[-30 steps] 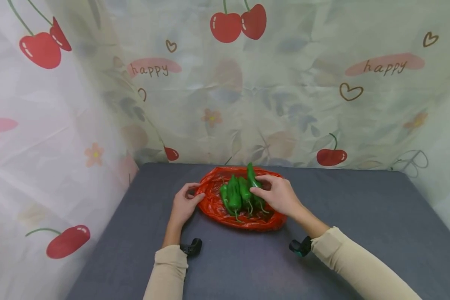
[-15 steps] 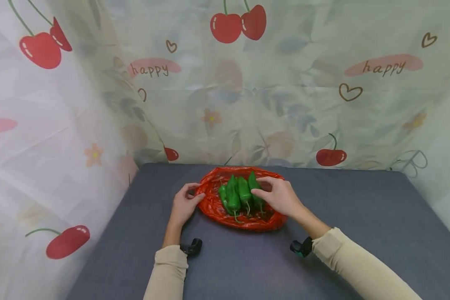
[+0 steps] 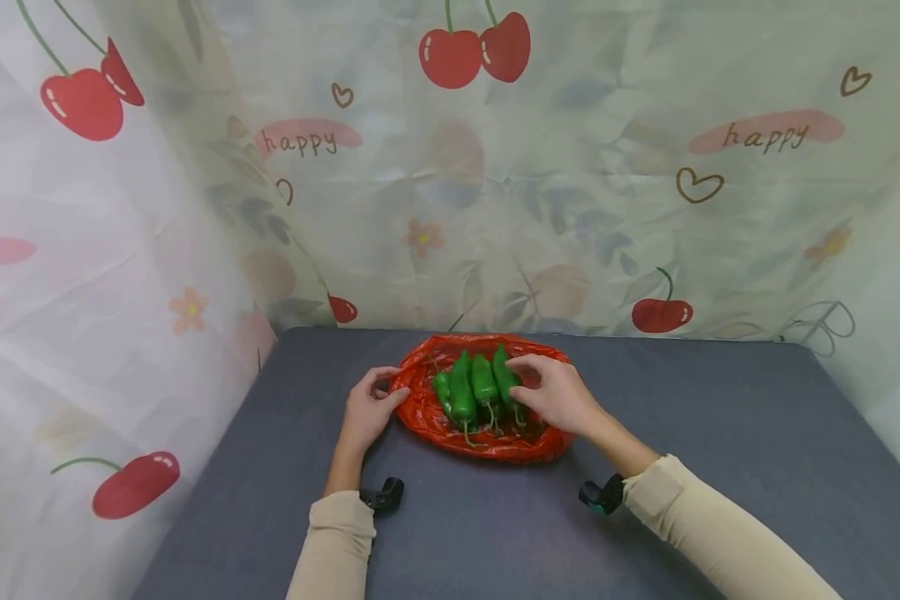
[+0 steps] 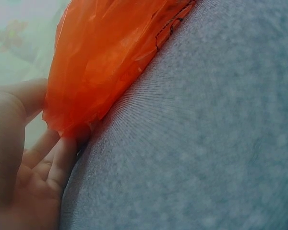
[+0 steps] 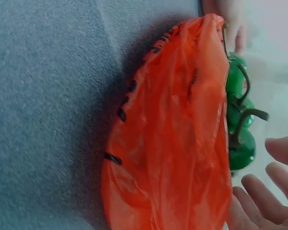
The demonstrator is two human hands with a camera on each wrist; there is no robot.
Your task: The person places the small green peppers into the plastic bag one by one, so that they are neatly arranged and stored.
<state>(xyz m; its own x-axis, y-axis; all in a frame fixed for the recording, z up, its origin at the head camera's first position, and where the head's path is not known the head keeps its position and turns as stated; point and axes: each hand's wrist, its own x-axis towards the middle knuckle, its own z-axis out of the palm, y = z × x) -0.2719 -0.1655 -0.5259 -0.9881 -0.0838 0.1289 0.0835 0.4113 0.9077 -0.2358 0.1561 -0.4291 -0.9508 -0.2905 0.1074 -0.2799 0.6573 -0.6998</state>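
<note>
A red plastic bag (image 3: 521,452) lies on the table with its mouth spread wide, and several green peppers (image 3: 462,392) rest side by side inside, stems toward the near side. My left hand (image 3: 367,408) holds the bag's left edge; in the left wrist view, the orange-red plastic (image 4: 101,62) sits between thumb and fingers. Over the bag's right side, my right hand (image 3: 558,398) is beside the rightmost pepper (image 3: 504,379). The right wrist view shows its thumb and fingers (image 5: 261,199) spread apart with nothing between them, below the pepper stems (image 5: 249,117).
Grey cloth covers the table (image 3: 480,533). Behind it hangs a pale curtain (image 3: 510,208) printed with cherries, and another printed sheet (image 3: 105,292) lines the left side. A black wrist camera (image 3: 382,496) is on the left wrist, another (image 3: 602,494) on the right.
The rightmost pepper, tilted up in my right hand a second ago, has come down beside the others. My right thumb and fingers have loosened from it. The other peppers shifted slightly left.
</note>
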